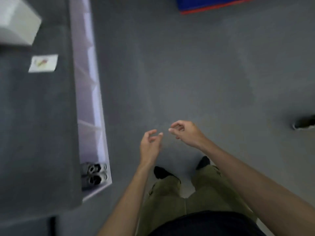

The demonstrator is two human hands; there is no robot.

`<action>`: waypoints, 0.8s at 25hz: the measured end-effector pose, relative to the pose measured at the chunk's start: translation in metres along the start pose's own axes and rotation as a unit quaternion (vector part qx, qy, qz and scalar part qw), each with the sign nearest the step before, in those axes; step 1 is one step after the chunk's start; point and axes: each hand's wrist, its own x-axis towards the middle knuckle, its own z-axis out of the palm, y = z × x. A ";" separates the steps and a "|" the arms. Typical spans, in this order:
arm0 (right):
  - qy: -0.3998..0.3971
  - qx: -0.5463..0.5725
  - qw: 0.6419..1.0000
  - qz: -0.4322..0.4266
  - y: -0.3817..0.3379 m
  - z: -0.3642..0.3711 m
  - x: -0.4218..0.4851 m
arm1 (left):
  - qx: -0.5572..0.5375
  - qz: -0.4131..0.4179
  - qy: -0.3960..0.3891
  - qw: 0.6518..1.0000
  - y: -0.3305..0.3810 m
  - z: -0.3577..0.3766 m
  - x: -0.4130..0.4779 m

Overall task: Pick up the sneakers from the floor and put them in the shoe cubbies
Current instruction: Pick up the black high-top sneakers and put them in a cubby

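Both hands hovered empty over the grey floor, fingers loosely curled.

The left hand (150, 143) and right hand (185, 132) sat near each other at centre frame, gripping nothing. At lower left, a pair of grey sneakers (94, 174) lay in the nearest compartment of the white shoe cubbies (95, 106). Another dark sneaker (304, 124), blurred, lay on the floor (187, 65) at the right edge, well apart from both hands.
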 end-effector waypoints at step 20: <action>0.427 0.319 0.835 0.136 0.341 -0.439 -0.267 | 0.291 0.173 -0.396 0.854 0.068 0.592 -0.227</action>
